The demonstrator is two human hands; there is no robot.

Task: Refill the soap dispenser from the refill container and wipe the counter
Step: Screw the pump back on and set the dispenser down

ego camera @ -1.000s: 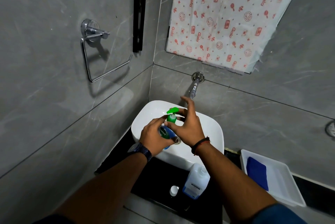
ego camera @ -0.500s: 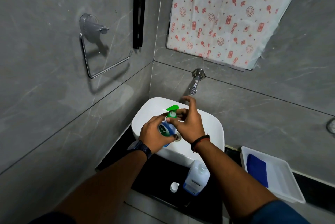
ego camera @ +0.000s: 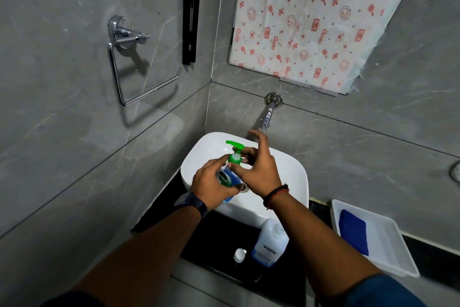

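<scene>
Chrome towel ring [ego camera: 139,75] hangs empty on the grey tiled wall at the far left, with a black vertical fitting [ego camera: 191,19] just to its right near the corner. Below and to the right, the white basin [ego camera: 204,155] sits on the dark worktop [ego camera: 214,239]. Over the basin, the left hand [ego camera: 211,186], a watch on its wrist, is wrapped around the blue body of the soap dispenser [ego camera: 227,178], which is held tilted above the drain. The right hand [ego camera: 258,169], with a dark band at its wrist, has its thumb and fingers closed on the dispenser's green pump collar, just under the green nozzle, while its forefinger sticks out loose toward the wall tap [ego camera: 268,112]. Above the tap, a white cloth printed with red patterns [ego camera: 313,23] covers part of the back wall. On the worktop in front of the basin lies a small white cap [ego camera: 239,255], and just to its right stands the refill container [ego camera: 270,244], clear with a blue label, its neck uncapped. Further right, well apart from the container, a white tray [ego camera: 398,257] holds a blue cloth [ego camera: 353,230] lying flat against its left side.
</scene>
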